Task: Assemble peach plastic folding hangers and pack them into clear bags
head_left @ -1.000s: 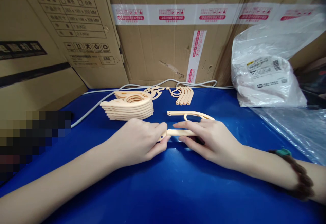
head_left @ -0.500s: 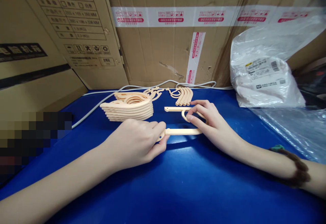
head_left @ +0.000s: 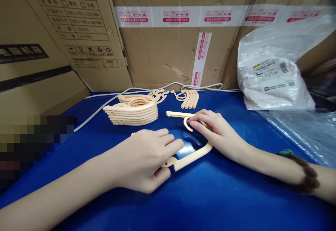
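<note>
My right hand grips a cream plastic hanger; a hook curls out below its fingers, and two arms reach left, one behind the hook and one nearer me. My left hand is closed on a hanger arm piece of the same cream plastic. Its rounded end with a small hole pokes out between thumb and fingers, right beside the tip of the hanger's nearer arm. Whether the two touch I cannot tell. Most of the arm piece is hidden by my left hand.
Behind my left hand lies a stack of cream hanger parts. Curved arm pieces and hook parts lie farther back. A white cable runs along the cardboard boxes. At right stands a white plastic bag on the blue surface.
My left hand has come nearer me with the arm piece. The hanger's nearer arm has swung toward me, its tip now clear of the piece's holed end, and the hook has turned.
</note>
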{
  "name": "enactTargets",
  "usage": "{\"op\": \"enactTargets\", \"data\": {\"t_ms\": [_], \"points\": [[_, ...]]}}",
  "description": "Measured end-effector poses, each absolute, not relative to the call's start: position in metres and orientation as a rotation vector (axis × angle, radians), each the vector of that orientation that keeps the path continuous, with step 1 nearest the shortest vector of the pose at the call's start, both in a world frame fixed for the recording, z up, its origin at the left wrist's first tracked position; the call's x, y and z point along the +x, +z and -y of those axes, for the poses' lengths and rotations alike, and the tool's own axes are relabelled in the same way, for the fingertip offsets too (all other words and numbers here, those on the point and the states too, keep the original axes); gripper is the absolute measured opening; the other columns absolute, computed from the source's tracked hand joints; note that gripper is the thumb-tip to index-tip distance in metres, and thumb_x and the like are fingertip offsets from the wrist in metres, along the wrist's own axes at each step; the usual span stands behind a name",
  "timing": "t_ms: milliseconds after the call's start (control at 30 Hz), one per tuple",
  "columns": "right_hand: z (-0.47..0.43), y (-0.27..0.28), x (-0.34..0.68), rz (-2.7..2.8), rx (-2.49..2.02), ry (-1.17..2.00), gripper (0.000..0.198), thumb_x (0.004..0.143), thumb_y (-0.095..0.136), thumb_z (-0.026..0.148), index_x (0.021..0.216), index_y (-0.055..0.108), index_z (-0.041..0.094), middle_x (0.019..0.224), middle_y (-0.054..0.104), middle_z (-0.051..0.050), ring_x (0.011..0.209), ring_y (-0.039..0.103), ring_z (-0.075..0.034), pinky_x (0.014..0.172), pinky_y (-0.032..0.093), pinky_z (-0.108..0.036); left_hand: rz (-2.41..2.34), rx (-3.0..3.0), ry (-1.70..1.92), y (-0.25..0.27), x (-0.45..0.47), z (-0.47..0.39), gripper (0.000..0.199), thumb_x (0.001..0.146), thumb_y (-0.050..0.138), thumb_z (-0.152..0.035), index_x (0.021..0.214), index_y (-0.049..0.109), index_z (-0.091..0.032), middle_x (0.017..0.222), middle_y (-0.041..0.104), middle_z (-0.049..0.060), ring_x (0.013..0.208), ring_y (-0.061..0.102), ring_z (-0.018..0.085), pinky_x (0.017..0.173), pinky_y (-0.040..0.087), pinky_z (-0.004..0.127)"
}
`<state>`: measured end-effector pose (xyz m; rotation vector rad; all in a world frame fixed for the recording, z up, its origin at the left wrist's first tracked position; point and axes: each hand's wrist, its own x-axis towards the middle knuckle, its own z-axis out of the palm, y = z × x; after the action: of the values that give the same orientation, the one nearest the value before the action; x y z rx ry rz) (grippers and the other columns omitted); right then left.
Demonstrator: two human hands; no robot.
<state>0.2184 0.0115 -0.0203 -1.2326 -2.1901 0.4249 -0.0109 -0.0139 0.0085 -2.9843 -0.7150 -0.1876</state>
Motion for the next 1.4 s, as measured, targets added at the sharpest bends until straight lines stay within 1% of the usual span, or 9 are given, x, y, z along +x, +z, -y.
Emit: {"op": "enactTargets", "data": {"t_ms": [233, 333, 400, 567, 833, 1033, 1167, 1300, 1400], "points": [[-0.011, -0.020, 0.219, 2.210, -1.253, 0.388, 0.026, 0.100, 0.043, 0.036, 0.094, 0.067, 0.027, 0.101, 0.065, 0.000, 0.099, 0.055, -0.020, 0.090, 0.033, -0.040, 0.616, -2.959, -0.281, 0.008, -0.010, 0.012, 0.031, 0.071, 0.048, -0.007, 0.099, 0.060, -0.013, 0.095, 0.057, 0.009, 0.088, 0.049, 0.025, 0.075, 0.043, 0.036], [-0.010, -0.020, 0.219, 2.210, -1.269, 0.390, 0.025, 0.100, 0.043, 0.036, 0.099, 0.067, 0.027, 0.101, 0.065, -0.001, 0.101, 0.055, -0.021, 0.092, 0.031, -0.041, 0.596, -2.909, -0.348, 0.006, -0.011, 0.008, 0.037, 0.071, 0.047, -0.002, 0.105, 0.059, -0.013, 0.113, 0.056, 0.011, 0.107, 0.047, 0.026, 0.093, 0.040, 0.039], [-0.010, -0.021, 0.219, 2.203, -1.275, 0.393, 0.025, 0.100, 0.043, 0.036, 0.103, 0.066, 0.027, 0.103, 0.065, -0.001, 0.103, 0.055, -0.021, 0.093, 0.031, -0.042, 0.591, -2.883, -0.379, 0.005, -0.011, 0.006, 0.036, 0.074, 0.048, -0.001, 0.107, 0.059, -0.014, 0.118, 0.055, 0.010, 0.112, 0.046, 0.026, 0.097, 0.038, 0.038], [-0.011, -0.023, 0.219, 2.156, -1.293, 0.400, 0.025, 0.099, 0.044, 0.036, 0.110, 0.065, 0.028, 0.106, 0.065, -0.002, 0.105, 0.054, -0.022, 0.095, 0.032, -0.043, 0.584, -2.816, -0.442, 0.001, -0.011, 0.002, 0.021, 0.089, 0.049, -0.009, 0.107, 0.059, -0.015, 0.116, 0.058, 0.009, 0.109, 0.050, 0.024, 0.094, 0.041, 0.037], [-0.011, -0.023, 0.219, 2.163, -1.300, 0.395, 0.024, 0.099, 0.044, 0.037, 0.110, 0.064, 0.030, 0.103, 0.064, -0.001, 0.104, 0.055, -0.022, 0.094, 0.033, -0.043, 0.588, -2.789, -0.452, 0.000, -0.012, 0.002, 0.019, 0.090, 0.049, -0.008, 0.103, 0.062, -0.013, 0.112, 0.061, 0.010, 0.103, 0.054, 0.024, 0.088, 0.046, 0.037], [-0.010, -0.023, 0.220, 2.168, -1.294, 0.398, 0.022, 0.099, 0.044, 0.037, 0.108, 0.063, 0.029, 0.098, 0.063, -0.001, 0.101, 0.055, -0.022, 0.093, 0.033, -0.042, 0.564, -2.849, -0.482, 0.004, -0.009, 0.006, 0.021, 0.096, 0.044, -0.018, 0.097, 0.064, -0.012, 0.102, 0.064, 0.010, 0.092, 0.058, 0.024, 0.080, 0.048, 0.038], [-0.011, -0.023, 0.219, 2.168, -1.283, 0.404, 0.022, 0.099, 0.044, 0.037, 0.106, 0.063, 0.028, 0.095, 0.063, -0.001, 0.099, 0.055, -0.021, 0.093, 0.033, -0.042, 0.537, -2.929, -0.468, 0.006, -0.008, 0.010, 0.025, 0.096, 0.047, -0.028, 0.095, 0.065, -0.011, 0.095, 0.065, 0.010, 0.088, 0.059, 0.024, 0.076, 0.047, 0.038], [-0.011, -0.022, 0.218, 2.178, -1.287, 0.402, 0.022, 0.098, 0.045, 0.036, 0.107, 0.063, 0.026, 0.094, 0.063, -0.002, 0.098, 0.055, -0.021, 0.092, 0.033, -0.042, 0.514, -3.022, -0.412, 0.007, -0.008, 0.014, 0.034, 0.088, 0.059, -0.046, 0.092, 0.065, -0.012, 0.088, 0.064, 0.009, 0.081, 0.057, 0.023, 0.069, 0.045, 0.035], [-0.010, -0.020, 0.217, 2.191, -1.296, 0.402, 0.023, 0.099, 0.044, 0.036, 0.104, 0.064, 0.025, 0.095, 0.064, -0.002, 0.095, 0.055, -0.021, 0.089, 0.033, -0.041, 0.551, -3.038, -0.419, 0.007, -0.007, 0.015, 0.031, 0.085, 0.064, -0.042, 0.094, 0.064, -0.013, 0.085, 0.063, 0.006, 0.078, 0.055, 0.021, 0.067, 0.044, 0.033]]}}
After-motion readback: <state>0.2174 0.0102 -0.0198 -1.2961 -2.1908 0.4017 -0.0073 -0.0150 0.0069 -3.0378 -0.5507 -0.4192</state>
